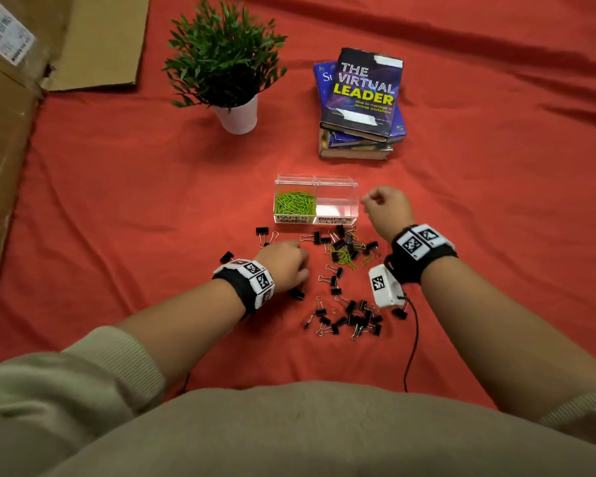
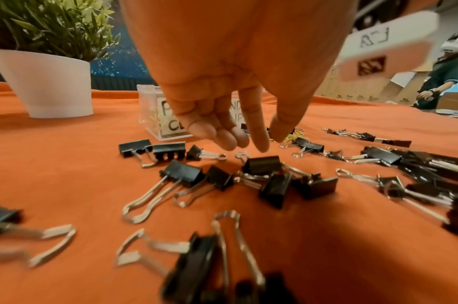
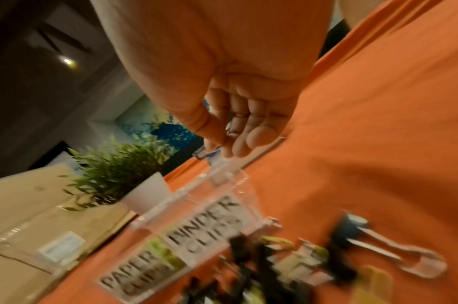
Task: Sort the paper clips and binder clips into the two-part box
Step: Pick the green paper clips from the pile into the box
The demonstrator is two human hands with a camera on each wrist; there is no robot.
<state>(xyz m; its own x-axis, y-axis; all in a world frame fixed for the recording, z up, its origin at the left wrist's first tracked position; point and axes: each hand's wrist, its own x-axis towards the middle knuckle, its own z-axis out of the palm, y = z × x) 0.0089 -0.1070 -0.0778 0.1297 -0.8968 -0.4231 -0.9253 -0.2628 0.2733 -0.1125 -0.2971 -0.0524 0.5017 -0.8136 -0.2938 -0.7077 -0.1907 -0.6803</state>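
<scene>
The clear two-part box point(image 1: 353, 187) stands on the red cloth. Its left half, labelled PAPER CLIPS, holds green paper clips point(image 1: 295, 203); the BINDER CLIPS half point(image 1: 336, 204) looks empty. Black binder clips point(image 1: 351, 318) lie scattered in front, and a mixed pile point(image 1: 344, 249) has green paper clips in it. My left hand point(image 1: 301, 270) hangs over the clips, fingers loosely down and holding nothing, its index fingertip point(image 2: 260, 144) just above one binder clip point(image 2: 261, 165). My right hand point(image 1: 370, 201) hovers beside the box's right end with curled fingers; a thin wire shows in its pinch point(image 3: 222, 142), too blurred to name.
A potted plant point(image 1: 238, 115) and a stack of books point(image 1: 362, 105) stand behind the box. Flattened cardboard point(image 1: 7, 132) lies along the left edge. A black cable point(image 1: 413, 339) trails from my right wrist. Another person point(image 2: 446, 67) stands far off.
</scene>
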